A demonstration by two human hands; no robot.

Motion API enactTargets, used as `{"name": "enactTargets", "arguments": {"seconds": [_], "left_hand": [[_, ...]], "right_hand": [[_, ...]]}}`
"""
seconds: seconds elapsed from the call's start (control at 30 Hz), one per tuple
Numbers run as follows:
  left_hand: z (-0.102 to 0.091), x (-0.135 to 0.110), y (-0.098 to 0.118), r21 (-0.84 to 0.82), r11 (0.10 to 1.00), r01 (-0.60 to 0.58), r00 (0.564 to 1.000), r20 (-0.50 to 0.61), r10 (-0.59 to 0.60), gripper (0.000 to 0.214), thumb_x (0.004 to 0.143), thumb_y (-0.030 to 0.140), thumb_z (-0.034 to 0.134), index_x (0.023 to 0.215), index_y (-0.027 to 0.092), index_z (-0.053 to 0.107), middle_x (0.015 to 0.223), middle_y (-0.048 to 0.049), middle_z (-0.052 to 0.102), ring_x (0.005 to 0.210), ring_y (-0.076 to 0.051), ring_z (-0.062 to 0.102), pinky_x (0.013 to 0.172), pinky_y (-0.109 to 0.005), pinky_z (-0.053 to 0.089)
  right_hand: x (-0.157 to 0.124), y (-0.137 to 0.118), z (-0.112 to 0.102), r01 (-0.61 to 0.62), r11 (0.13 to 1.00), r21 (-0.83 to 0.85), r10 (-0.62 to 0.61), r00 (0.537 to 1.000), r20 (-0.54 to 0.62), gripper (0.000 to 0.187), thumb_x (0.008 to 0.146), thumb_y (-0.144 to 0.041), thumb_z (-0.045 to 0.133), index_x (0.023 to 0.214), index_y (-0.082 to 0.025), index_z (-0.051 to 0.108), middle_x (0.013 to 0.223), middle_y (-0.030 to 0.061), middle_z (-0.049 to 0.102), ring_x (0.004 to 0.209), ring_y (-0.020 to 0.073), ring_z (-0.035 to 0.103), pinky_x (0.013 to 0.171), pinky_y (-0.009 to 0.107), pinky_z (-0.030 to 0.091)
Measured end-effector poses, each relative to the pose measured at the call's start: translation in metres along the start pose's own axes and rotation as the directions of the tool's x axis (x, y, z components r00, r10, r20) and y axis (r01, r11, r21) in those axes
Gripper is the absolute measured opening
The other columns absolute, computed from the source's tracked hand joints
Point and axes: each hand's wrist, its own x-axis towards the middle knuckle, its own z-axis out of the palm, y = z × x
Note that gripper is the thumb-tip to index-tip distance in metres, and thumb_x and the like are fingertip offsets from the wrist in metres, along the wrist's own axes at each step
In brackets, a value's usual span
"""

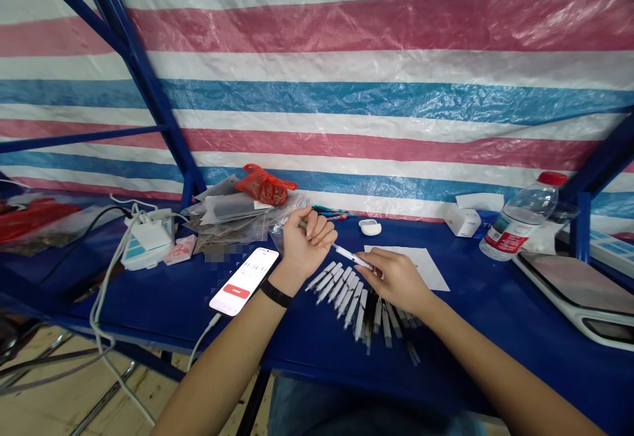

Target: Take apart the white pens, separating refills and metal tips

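My left hand (307,241) is raised over the blue table (495,317), fingers curled round one end of a thin white pen (347,254). My right hand (393,277) pinches the pen's other end with thumb and fingers. Beneath both hands lies a row of several white and grey pens (347,290), side by side on the table. A black band sits on my left wrist.
A phone (244,281) with a lit timer screen lies left of the pens, cabled. Plastic bags (232,215), a red bag (265,185) and a white charger (148,241) are at back left. White paper (426,267), a small box (463,220), a water bottle (522,224) and a scale (574,290) stand right.
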Motion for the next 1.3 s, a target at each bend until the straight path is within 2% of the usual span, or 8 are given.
{"name": "enactTargets", "arguments": {"seconds": [0.13,0.3,0.47,0.57,0.73,0.83,0.97,1.3], "left_hand": [[0.0,-0.001,-0.001,-0.068,0.998,0.014,1.0,-0.006,-0.014,0.06,0.096,0.024,0.042,0.04,0.018,0.021,0.043,0.0041,0.013,0.04,-0.006,0.017,0.042,-0.021,0.021],[0.0,0.001,-0.01,-0.012,1.0,-0.004,1.0,0.009,0.004,0.059,0.093,0.025,0.051,0.04,0.019,0.028,0.043,0.0043,0.017,0.041,-0.008,0.024,0.045,-0.023,0.027],[0.001,0.002,-0.025,0.206,0.973,0.107,0.993,-0.069,-0.095,0.037,0.09,0.035,0.061,0.06,0.015,0.068,0.069,-0.0052,0.065,0.069,-0.014,0.06,0.063,-0.025,0.047],[-0.002,0.002,-0.029,0.386,0.905,0.181,0.983,-0.033,-0.183,0.041,0.089,0.048,0.059,0.079,0.013,0.078,0.079,-0.0072,0.07,0.073,-0.016,0.063,0.062,-0.024,0.046],[-0.007,0.002,-0.03,0.479,0.851,0.215,0.965,0.027,-0.259,0.037,0.09,0.041,0.048,0.087,0.014,0.074,0.06,-0.0021,0.059,0.053,-0.013,0.056,0.055,-0.023,0.043],[-0.006,0.002,-0.028,0.444,0.874,0.197,0.96,0.092,-0.263,0.028,0.089,0.034,0.045,0.072,0.018,0.061,0.05,0.0033,0.045,0.044,-0.01,0.045,0.049,-0.021,0.038],[-0.004,-0.001,-0.025,0.364,0.909,0.203,0.942,0.181,-0.282,0.017,0.086,0.03,0.055,0.073,0.021,0.049,0.051,0.0083,0.037,0.04,-0.008,0.04,0.047,-0.02,0.035],[-0.003,-0.003,-0.032,0.307,0.935,0.175,0.952,0.191,-0.241,0.052,0.067,0.042,0.092,0.071,0.02,0.045,0.055,0.009,0.049,0.045,-0.005,0.048,0.045,-0.018,0.034]], "right_hand": [[-0.001,0.001,-0.001,-0.009,1.0,0.024,0.01,1.0,-0.011,0.042,0.107,-0.043,0.043,0.109,-0.019,0.077,0.067,0.0038,0.064,0.054,0.0164,0.059,0.057,0.028,0.045],[0.0,-0.005,0.0,-0.049,0.99,0.133,0.059,0.996,-0.068,0.038,0.106,-0.04,0.046,0.113,-0.019,0.077,0.07,0.0042,0.067,0.054,0.0166,0.061,0.056,0.028,0.047],[0.002,-0.006,-0.001,0.027,0.999,0.039,-0.019,0.978,-0.206,0.037,0.107,-0.036,0.046,0.116,-0.016,0.075,0.067,0.004,0.067,0.052,0.0165,0.058,0.055,0.028,0.047],[0.001,-0.002,-0.003,0.043,0.997,-0.071,-0.059,0.967,-0.249,0.039,0.109,-0.034,0.041,0.123,-0.016,0.073,0.067,0.003,0.064,0.051,0.0156,0.056,0.052,0.028,0.044],[-0.001,0.004,-0.006,0.037,0.999,-0.005,-0.037,0.975,-0.217,0.04,0.109,-0.036,0.039,0.122,-0.015,0.071,0.072,0.005,0.067,0.056,0.0174,0.061,0.053,0.028,0.045],[0.0,0.002,-0.011,-0.068,0.983,0.171,0.082,0.994,-0.078,0.043,0.108,-0.045,0.038,0.112,-0.018,0.071,0.068,0.0029,0.066,0.052,0.0165,0.057,0.051,0.028,0.042],[0.002,-0.006,-0.017,-0.222,0.92,0.323,0.207,0.975,0.081,0.06,0.107,-0.057,0.027,0.086,-0.02,0.069,0.053,-0.003,0.048,0.045,0.0143,0.045,0.05,0.028,0.036],[0.006,-0.012,-0.018,-0.322,0.803,0.502,0.376,0.926,-0.008,0.048,0.097,-0.069,0.042,0.089,-0.024,0.054,0.052,-0.0094,0.035,0.045,0.0128,0.033,0.048,0.028,0.027]]}}
